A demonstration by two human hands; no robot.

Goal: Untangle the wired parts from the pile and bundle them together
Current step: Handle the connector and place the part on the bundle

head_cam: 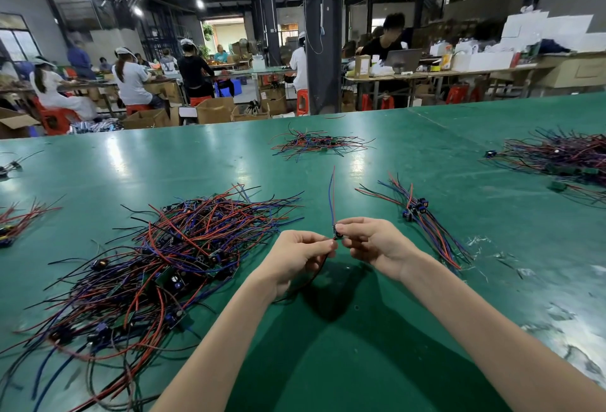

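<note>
A big tangled pile of red, blue and black wires with small circuit boards lies on the green table, left of my hands. Both hands hold one wired part above the table. Its red and blue wires stand upward, and dark wires hang below my left hand. My right hand pinches the part's small board. My left hand pinches the wires just beneath it. A sorted bundle of wired parts lies to the right of my right hand.
A smaller wire heap lies further back at the centre, a large one at the far right, and loose parts at the left edge. Worn patches mark the green table on the right. People work at benches beyond.
</note>
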